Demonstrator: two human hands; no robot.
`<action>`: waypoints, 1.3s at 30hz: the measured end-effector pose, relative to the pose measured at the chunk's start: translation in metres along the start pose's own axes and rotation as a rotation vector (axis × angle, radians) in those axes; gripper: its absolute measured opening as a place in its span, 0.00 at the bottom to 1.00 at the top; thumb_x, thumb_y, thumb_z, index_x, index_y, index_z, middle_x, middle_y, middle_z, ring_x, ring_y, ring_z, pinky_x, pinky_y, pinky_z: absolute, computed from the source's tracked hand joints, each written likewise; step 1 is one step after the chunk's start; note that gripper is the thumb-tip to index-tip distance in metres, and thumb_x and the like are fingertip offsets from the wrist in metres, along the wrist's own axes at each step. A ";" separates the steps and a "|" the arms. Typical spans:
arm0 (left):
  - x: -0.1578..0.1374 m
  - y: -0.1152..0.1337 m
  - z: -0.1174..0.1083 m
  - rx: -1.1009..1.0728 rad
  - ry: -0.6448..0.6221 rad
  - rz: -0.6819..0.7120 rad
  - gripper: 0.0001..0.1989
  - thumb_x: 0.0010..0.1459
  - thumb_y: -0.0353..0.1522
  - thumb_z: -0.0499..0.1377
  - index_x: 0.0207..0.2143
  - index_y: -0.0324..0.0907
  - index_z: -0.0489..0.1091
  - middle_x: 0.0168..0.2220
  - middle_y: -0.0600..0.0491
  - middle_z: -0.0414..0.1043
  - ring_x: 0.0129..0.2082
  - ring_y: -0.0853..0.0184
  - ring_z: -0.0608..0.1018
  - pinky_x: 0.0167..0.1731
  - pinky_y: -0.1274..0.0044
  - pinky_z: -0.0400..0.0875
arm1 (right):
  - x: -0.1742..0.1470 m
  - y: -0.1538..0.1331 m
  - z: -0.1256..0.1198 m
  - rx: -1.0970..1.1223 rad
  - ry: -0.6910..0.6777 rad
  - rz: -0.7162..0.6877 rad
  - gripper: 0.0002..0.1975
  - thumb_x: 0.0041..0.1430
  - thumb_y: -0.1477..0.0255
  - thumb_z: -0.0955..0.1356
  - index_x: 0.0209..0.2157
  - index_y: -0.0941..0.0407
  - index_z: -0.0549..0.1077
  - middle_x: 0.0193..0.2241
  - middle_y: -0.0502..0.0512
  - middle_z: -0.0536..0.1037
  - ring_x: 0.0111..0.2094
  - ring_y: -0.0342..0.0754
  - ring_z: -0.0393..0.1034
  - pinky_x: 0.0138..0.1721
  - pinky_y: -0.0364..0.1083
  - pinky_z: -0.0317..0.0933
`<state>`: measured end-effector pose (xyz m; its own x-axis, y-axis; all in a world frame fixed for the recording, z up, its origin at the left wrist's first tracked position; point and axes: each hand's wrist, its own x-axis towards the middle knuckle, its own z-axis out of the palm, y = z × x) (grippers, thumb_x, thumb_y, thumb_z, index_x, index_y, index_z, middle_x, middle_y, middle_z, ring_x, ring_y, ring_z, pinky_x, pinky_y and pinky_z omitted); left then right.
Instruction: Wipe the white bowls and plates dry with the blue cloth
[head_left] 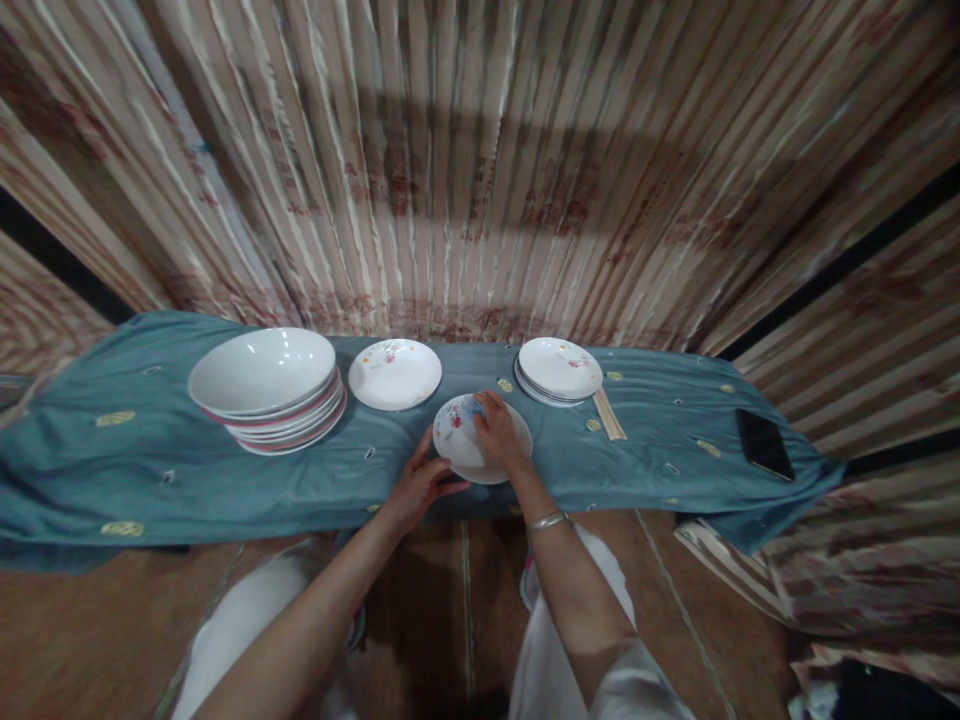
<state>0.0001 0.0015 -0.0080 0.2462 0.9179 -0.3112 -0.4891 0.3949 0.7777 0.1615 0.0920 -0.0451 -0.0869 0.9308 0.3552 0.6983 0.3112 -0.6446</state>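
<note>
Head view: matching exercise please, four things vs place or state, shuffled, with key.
Things
1. Large white bowl
2. Nearest flowered plate
3. Pale sticks
4. Dark flat slab

Place or state
A. Next to the right-hand plate stack
B. Lying near the right end of the teal cloth
C. On top of the leftmost stack
D. Left hand at its rim, right hand over its upper face

Pairs: 1-C, 2-D, 3-A, 4-B
</note>
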 end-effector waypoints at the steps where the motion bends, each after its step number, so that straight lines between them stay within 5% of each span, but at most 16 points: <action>1: 0.000 0.000 0.000 -0.004 0.003 0.001 0.42 0.48 0.26 0.62 0.64 0.54 0.53 0.52 0.49 0.71 0.38 0.62 0.80 0.36 0.65 0.78 | 0.001 0.001 0.003 0.048 -0.016 -0.012 0.21 0.56 0.79 0.62 0.52 0.59 0.69 0.56 0.63 0.68 0.59 0.53 0.59 0.63 0.54 0.51; 12: 0.000 -0.001 0.000 -0.028 0.008 -0.005 0.41 0.49 0.25 0.61 0.64 0.55 0.52 0.43 0.52 0.76 0.36 0.64 0.80 0.36 0.66 0.78 | 0.000 -0.014 0.006 0.493 -0.265 -0.093 0.20 0.58 0.74 0.64 0.52 0.53 0.73 0.58 0.55 0.68 0.60 0.48 0.60 0.63 0.50 0.50; 22: 0.000 0.000 0.003 -0.015 0.041 -0.005 0.39 0.47 0.25 0.62 0.62 0.52 0.56 0.36 0.55 0.76 0.33 0.66 0.79 0.34 0.67 0.78 | -0.008 -0.032 -0.013 0.666 -0.429 -0.125 0.15 0.59 0.69 0.65 0.46 0.55 0.77 0.53 0.56 0.73 0.56 0.49 0.65 0.60 0.50 0.54; 28: -0.003 0.003 0.006 -0.006 0.022 0.008 0.35 0.47 0.27 0.64 0.59 0.50 0.62 0.39 0.52 0.77 0.33 0.64 0.80 0.34 0.67 0.78 | -0.013 -0.039 -0.030 0.697 -0.558 -0.072 0.14 0.59 0.65 0.66 0.44 0.54 0.77 0.50 0.55 0.76 0.54 0.48 0.67 0.58 0.49 0.57; 39: -0.004 0.007 0.005 -0.008 0.004 -0.024 0.39 0.47 0.26 0.61 0.62 0.52 0.57 0.50 0.49 0.73 0.36 0.63 0.80 0.33 0.68 0.79 | -0.025 -0.031 -0.044 0.844 -0.707 0.121 0.18 0.48 0.61 0.73 0.38 0.56 0.79 0.42 0.55 0.80 0.46 0.50 0.73 0.54 0.52 0.61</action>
<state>-0.0003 0.0006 0.0010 0.2551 0.9082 -0.3319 -0.4896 0.4173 0.7656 0.1727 0.0507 -0.0041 -0.6249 0.7800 -0.0343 0.0444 -0.0083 -0.9990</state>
